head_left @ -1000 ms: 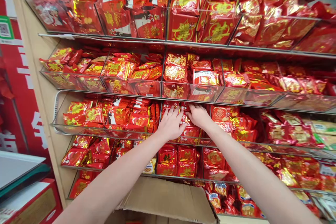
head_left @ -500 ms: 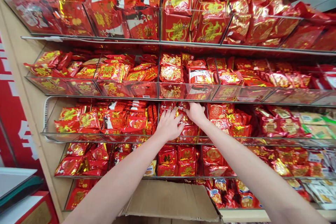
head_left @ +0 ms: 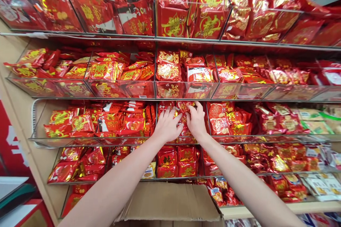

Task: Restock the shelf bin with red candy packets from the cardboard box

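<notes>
My left hand (head_left: 168,125) lies palm down over red snack packets (head_left: 182,105) with gold print, in the middle compartment of the third shelf. Its fingers are spread and rest on the packets. Close beside it on the right, my right hand (head_left: 196,122) touches the packets in the same compartment, with fingers bent and apart. Parts of those packets are covered by both hands. Below my forearms sits a cardboard box (head_left: 170,202) with a flap folded up toward the shelves; its inside is not visible.
Clear plastic dividers and front rails (head_left: 119,90) split the shelves into compartments of red packets. The second shelf's rail (head_left: 173,100) runs just above my fingers. A wooden side panel (head_left: 16,60) stands left. Green-edged packs (head_left: 317,122) sit at right.
My right hand has drawn down and back from under the upper shelf, its fingers now bent over the packets. My left hand stays on the packets. The view has shifted slightly.
</notes>
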